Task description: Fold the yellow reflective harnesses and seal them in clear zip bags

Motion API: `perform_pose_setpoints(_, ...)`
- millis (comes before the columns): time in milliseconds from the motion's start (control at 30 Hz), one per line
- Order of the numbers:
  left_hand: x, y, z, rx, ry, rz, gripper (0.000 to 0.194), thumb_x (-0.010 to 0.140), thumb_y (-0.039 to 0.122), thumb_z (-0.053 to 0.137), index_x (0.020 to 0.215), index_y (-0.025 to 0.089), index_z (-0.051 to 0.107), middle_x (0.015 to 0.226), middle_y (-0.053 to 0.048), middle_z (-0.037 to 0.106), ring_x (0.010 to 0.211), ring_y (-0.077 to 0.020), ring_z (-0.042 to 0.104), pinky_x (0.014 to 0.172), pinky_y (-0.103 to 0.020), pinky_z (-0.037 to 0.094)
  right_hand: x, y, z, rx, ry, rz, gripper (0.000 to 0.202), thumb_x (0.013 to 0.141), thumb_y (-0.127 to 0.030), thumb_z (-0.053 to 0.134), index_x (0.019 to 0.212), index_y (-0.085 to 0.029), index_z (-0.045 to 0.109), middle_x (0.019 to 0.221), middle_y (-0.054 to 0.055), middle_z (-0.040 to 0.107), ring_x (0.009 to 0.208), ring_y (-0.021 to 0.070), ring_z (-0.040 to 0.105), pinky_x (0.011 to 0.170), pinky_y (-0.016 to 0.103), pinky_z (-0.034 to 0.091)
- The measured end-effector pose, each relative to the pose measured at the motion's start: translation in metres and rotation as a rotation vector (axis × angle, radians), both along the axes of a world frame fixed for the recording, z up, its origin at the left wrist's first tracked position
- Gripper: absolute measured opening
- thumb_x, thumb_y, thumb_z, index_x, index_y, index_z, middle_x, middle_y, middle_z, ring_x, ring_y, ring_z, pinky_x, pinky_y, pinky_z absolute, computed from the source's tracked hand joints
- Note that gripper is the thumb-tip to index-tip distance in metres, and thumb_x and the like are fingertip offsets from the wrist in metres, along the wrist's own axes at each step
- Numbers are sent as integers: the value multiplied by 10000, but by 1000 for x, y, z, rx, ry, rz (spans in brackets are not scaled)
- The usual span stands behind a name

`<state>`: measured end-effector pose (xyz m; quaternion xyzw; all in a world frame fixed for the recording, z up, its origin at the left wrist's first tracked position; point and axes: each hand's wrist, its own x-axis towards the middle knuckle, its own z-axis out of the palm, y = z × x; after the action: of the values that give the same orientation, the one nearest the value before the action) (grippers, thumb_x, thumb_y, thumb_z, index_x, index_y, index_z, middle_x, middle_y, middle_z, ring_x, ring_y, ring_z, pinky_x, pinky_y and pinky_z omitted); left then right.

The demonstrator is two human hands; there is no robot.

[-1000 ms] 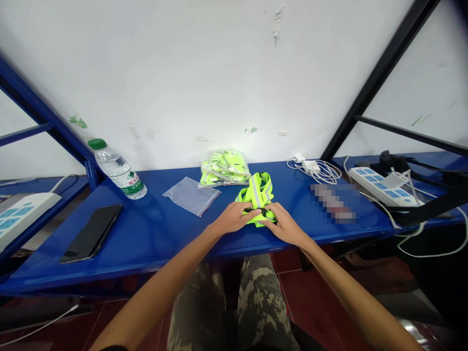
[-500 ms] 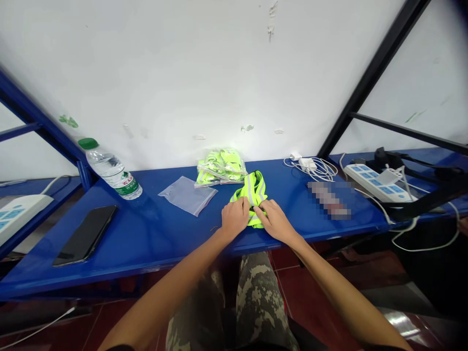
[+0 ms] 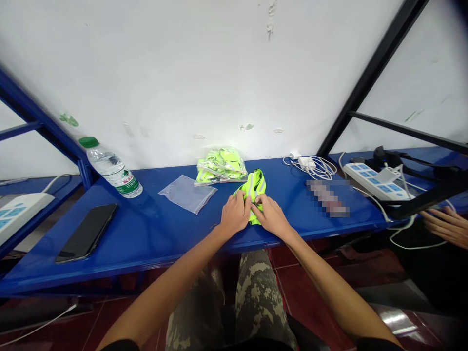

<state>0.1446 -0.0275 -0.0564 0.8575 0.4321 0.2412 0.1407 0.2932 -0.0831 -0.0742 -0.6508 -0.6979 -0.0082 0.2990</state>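
A fluorescent yellow-green reflective strap (image 3: 258, 181) with silver-grey stripes lies loosely bundled near the front edge of the blue table. My left hand (image 3: 235, 213) grips its left side with fingers curled, while my right hand (image 3: 272, 214) pinches it from the right. Both thumbs and fingertips meet close together over the middle of the bundle, hiding part of it. Behind it are clear bags (image 3: 221, 166) packed with similar yellow-green straps. A flat clear zip bag (image 3: 187, 194) lies to the left of my hands.
Leftward are a water bottle (image 3: 114, 169) with a green cap, a black phone (image 3: 87, 232) and a power strip (image 3: 22, 214). To the right lie coiled white cables (image 3: 318, 168), a blurred-out item (image 3: 329, 197) and another power strip (image 3: 378, 181). Another person's hand (image 3: 448, 225) shows at the right edge.
My fingertips have drawn closer together over the strap, and its bundle looks more gathered. Another person's hand has appeared at the right edge.
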Motion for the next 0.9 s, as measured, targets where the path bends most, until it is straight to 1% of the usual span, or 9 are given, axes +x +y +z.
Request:
perform_pose_setpoints(100, 1, 2, -3, 85, 84, 11, 288, 1002, 337, 257, 1060, 184, 495, 1037, -111, 641, 963, -258, 572, 815, -383, 449, -3, -2, -2, 44, 0, 12, 199, 992, -324, 387, 1004, -180, 525, 956, 102, 618, 872, 242, 565, 779, 357, 431)
perform_pose_setpoints(200, 4, 4, -5, 131, 98, 50, 268, 988, 322, 303, 1071, 170, 507, 1054, -125, 625, 981, -258, 559, 822, -375, 448, -6, -5, -2, 69, -31, 14, 235, 998, -285, 340, 1004, -173, 546, 1004, 129, 590, 928, 253, 536, 830, 395, 443)
perform_pose_setpoints(300, 8, 6, -4, 114, 101, 103, 250, 964, 327, 363, 1085, 162, 505, 1067, -138, 610, 1008, -271, 556, 820, -379, 453, -8, -9, 0, 115, -59, -27, 244, 991, -293, 376, 1019, -167, 583, 1135, 159, 572, 1081, 286, 496, 883, 434, 442)
perform_pose_setpoints(400, 13, 8, -1, 52, 92, 137, 235, 934, 315, 420, 1110, 172, 484, 1083, -138, 613, 1026, -284, 562, 810, -388, 460, -9, -16, 3, 191, -151, -62, 230, 978, -292, 424, 973, -194, 632, 1202, 138, 590, 1173, 320, 449, 982, 531, 380)
perform_pose_setpoints(467, 15, 10, 0, 28, 83, 152, 230, 916, 296, 446, 1112, 179, 472, 1078, -135, 618, 1023, -289, 567, 808, -392, 462, -8, -20, 4, 205, -218, -28, 223, 973, -281, 442, 979, -222, 656, 1180, 105, 626, 1165, 325, 461, 1018, 582, 337)
perform_pose_setpoints(567, 16, 14, -2, 22, 72, 152, 203, 911, 268, 448, 1091, 176, 470, 1054, -134, 619, 1002, -281, 572, 820, -391, 456, -4, -25, 5, 146, -268, 109, 275, 978, -253, 423, 1117, -231, 659, 1163, 98, 651, 1165, 318, 482, 997, 535, 397)
perform_pose_setpoints(700, 10, 17, -9, 26, 40, 59, 199, 968, 288, 361, 1074, 162, 473, 1074, -127, 602, 999, -248, 564, 875, -398, 438, 2, -29, 5, 83, -243, 217, 349, 973, -335, 455, 1256, -209, 616, 1266, 111, 610, 1139, 305, 518, 972, 492, 456)
perform_pose_setpoints(800, -1, 14, -11, 49, -20, -51, 254, 995, 312, 307, 1109, 149, 466, 1114, -125, 584, 1013, -228, 552, 919, -403, 432, 5, -29, 2, 71, -188, 226, 413, 942, -422, 514, 1288, -214, 602, 1283, 107, 603, 1098, 293, 539, 957, 478, 479)
perform_pose_setpoints(900, -14, 4, -6, 151, -41, -163, 305, 1000, 346, 308, 1164, 145, 467, 1160, -131, 555, 1066, -233, 522, 958, -405, 422, 8, -26, 1, 56, -172, 215, 408, 942, -432, 508, 1273, -218, 616, 1251, 111, 623, 1072, 289, 558, 936, 470, 489)
